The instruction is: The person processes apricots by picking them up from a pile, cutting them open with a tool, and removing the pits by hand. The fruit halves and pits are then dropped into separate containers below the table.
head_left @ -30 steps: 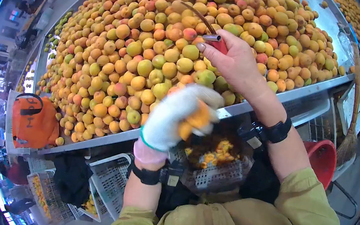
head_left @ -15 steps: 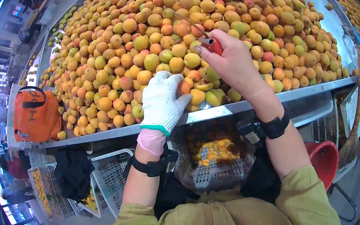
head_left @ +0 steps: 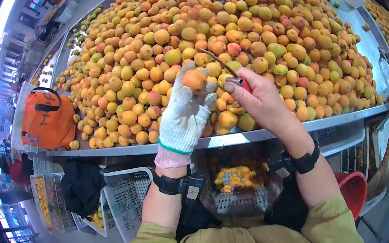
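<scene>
My left hand (head_left: 182, 120), in a white knit glove with a green-edged cuff, is turned palm up with its fingers curled round an orange apricot (head_left: 194, 79). To the right of it, my bare right hand (head_left: 265, 100) grips a knife (head_left: 221, 63) with a red handle. Its thin, dark blade points up and left, above the fruit and apart from the held apricot. A short metal tube (head_left: 234, 80) sticks out beside the handle. Beneath both hands spreads a large heap of apricots (head_left: 132, 71), yellow, orange and some greenish.
The metal table edge (head_left: 236, 138) runs below my hands. Under it stands a crate (head_left: 237, 203) with apricot pieces. An orange bag (head_left: 48, 119) sits at the left corner. At right are a red bucket (head_left: 353, 194) and a broom (head_left: 387, 147).
My left hand has picked an apricot from the heap and turned palm up with it. My right hand has shifted slightly right and down with the knife.
</scene>
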The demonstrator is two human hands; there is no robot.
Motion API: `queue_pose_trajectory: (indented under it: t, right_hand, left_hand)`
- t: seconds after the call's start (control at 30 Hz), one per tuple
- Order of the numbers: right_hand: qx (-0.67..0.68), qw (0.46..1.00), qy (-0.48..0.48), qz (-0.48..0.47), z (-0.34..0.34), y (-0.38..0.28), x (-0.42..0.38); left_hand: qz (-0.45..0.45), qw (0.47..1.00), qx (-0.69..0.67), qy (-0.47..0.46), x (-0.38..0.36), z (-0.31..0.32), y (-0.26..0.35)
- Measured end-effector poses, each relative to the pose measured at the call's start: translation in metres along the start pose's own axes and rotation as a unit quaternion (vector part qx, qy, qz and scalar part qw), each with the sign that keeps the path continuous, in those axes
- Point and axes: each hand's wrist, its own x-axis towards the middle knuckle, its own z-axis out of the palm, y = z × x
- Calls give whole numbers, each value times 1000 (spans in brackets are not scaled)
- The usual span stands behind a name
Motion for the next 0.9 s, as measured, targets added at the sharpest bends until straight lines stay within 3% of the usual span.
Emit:
queue_pose_trajectory:
  t: [0.13,0.37,0.43,0.7,0.77,0.9]
  right_hand:
    - [2,1000,-22,5,5,-4,-5]
    - [-47,998,-38,-12,10,-9,-7]
    - [-51,998,-29,-14,12,-7,-6]
    - [-72,997,-27,-7,12,-3,-6]
    - [-82,996,-31,-4,12,-6,-6]
    - [-123,991,-47,-16,8,-9,-6]
  left_hand:
    - [-24,990,-136,-19,6,-14,1]
    - [11,994,-102,35,8,-18,4]
    - [40,996,48,61,7,-10,7]
    - [83,969,226,56,10,-6,17]
    - [177,844,501,75,10,-9,17]
    - [229,807,534,102,6,2,16]
